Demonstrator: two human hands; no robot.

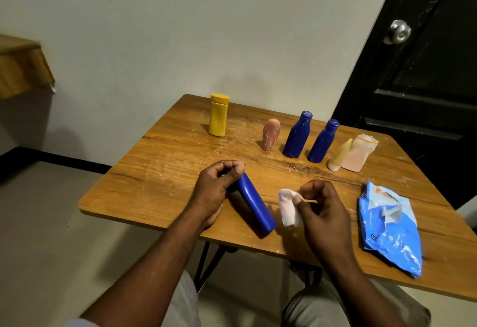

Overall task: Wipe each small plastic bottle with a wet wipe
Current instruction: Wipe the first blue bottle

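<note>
The left hand [214, 187] gripped a bottle [254, 204] by one end, tilted over the worktop [167, 171] edge. The right hand [325, 213] pinched a wipe [287, 208] just beside it — rubbing pressure could twist it loose.

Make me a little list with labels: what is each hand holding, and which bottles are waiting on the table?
left hand: holds the blue bottle by its top end, tilted
right hand: pinches a white wet wipe beside that bottle
standing in back: yellow bottle, pink bottle, two dark blue bottles, cream tube, pale pink bottle
wipes pack: blue, lying on the wooden table, right side
</note>
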